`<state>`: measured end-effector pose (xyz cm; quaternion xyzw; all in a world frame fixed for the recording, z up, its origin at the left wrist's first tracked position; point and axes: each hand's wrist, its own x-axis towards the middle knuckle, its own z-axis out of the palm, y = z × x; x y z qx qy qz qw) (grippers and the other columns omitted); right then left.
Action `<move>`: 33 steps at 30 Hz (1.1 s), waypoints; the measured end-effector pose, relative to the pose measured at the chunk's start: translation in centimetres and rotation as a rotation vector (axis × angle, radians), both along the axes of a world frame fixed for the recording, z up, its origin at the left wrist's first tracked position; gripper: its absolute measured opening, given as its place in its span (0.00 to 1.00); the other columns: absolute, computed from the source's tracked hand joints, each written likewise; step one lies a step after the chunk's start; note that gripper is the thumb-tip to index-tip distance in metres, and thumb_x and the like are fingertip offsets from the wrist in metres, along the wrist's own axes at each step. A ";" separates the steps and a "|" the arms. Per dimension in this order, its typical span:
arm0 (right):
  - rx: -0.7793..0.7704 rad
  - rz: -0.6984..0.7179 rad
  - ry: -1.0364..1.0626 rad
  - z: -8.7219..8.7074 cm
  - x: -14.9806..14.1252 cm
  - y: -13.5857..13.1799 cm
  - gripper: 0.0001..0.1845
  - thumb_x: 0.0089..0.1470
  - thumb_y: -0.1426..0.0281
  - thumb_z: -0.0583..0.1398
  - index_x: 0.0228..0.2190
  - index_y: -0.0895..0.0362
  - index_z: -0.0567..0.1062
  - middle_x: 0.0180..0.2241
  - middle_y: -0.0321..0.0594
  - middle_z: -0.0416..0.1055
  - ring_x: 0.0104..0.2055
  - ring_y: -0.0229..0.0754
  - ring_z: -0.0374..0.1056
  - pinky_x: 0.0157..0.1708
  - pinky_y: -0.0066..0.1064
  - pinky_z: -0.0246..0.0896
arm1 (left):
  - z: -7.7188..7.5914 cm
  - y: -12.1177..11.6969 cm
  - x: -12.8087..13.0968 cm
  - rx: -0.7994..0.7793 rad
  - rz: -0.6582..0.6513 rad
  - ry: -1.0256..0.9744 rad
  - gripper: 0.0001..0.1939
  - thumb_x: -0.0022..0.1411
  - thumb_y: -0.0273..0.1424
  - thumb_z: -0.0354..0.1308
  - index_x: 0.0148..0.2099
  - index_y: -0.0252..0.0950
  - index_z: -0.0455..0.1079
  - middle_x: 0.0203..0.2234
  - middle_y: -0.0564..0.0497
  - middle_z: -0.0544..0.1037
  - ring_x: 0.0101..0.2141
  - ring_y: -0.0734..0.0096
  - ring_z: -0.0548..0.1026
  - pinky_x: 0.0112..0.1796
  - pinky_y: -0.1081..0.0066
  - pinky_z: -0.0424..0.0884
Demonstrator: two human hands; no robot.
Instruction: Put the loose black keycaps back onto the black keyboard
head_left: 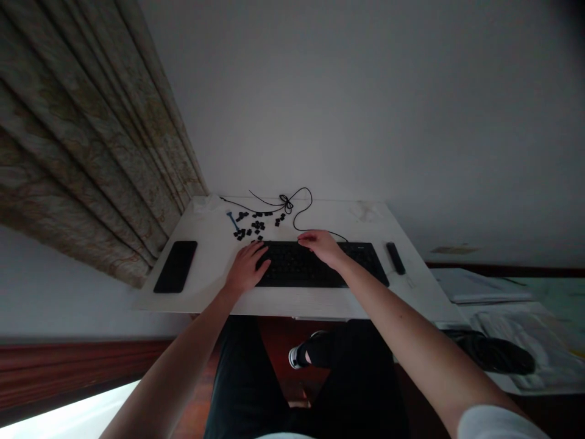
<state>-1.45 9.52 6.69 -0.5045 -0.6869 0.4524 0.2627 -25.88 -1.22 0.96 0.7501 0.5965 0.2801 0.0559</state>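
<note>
White desk top point(208, 286) fills the middle of the view, and a black keyboard point(315, 265) lies on it, close to the front edge. The long side of the keyboard runs straight across the desk from left to right. The left hand point(247, 267) sits curled over the left end of the keyboard. The right hand point(322, 247) lies across the far edge, near the middle. The two hands are apart, with a stretch of keys between them. Both hands are on the keyboard, but I cannot tell if either one is gripping it or just resting there. Small black keycaps point(256, 227) lie in a loose scatter on the desk just past the keyboard, and the left hand is the nearer one to them. A blue tool point(233, 221), perhaps a keycap puller, lies at the left side of the scatter, tilted across the desk. A thin black cable point(311, 198) loops around behind the keycaps, with a small knot point(286, 204) in it, and comes down to the far edge of the keyboard, just past the right hand. A black phone point(176, 266) lies flat on the desk to the left of the left hand. A small black remote point(395, 258) lies just to the right of the keyboard. A long patterned curtain point(82, 140) hangs down by the left side of the desk.
</note>
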 end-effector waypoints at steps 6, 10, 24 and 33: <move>0.063 0.368 -0.299 0.0 -3.0 3.4 0.09 0.50 0.70 0.65 0.34 0.58 0.84 0.33 0.41 0.81 0.36 0.43 0.74 0.40 0.30 0.64 | 0.0 0.0 0.2 0.011 0.014 -0.013 0.21 0.70 0.40 0.51 0.60 0.39 0.69 0.60 0.45 0.71 0.63 0.57 0.64 0.62 0.51 0.62; 0.037 0.467 -0.403 -0.1 -4.0 4.8 0.09 0.49 0.70 0.66 0.34 0.58 0.85 0.33 0.41 0.81 0.37 0.44 0.74 0.40 0.29 0.64 | -0.1 0.1 0.1 0.003 0.019 -0.018 0.21 0.69 0.40 0.52 0.60 0.39 0.70 0.59 0.45 0.72 0.63 0.57 0.64 0.62 0.51 0.62; -0.050 0.484 -0.430 -0.1 -4.8 5.6 0.12 0.46 0.66 0.68 0.34 0.57 0.85 0.32 0.41 0.82 0.35 0.42 0.75 0.40 0.30 0.64 | 0.0 0.1 0.1 -0.005 0.015 -0.033 0.20 0.69 0.40 0.53 0.59 0.40 0.69 0.60 0.45 0.71 0.63 0.57 0.64 0.62 0.51 0.62; -0.078 0.511 -0.403 -0.2 -5.0 6.0 0.10 0.44 0.68 0.68 0.31 0.58 0.85 0.31 0.41 0.81 0.37 0.44 0.74 0.41 0.31 0.64 | 0.2 0.1 0.2 -0.024 0.022 -0.038 0.20 0.68 0.39 0.54 0.60 0.42 0.69 0.59 0.45 0.72 0.63 0.56 0.64 0.62 0.50 0.62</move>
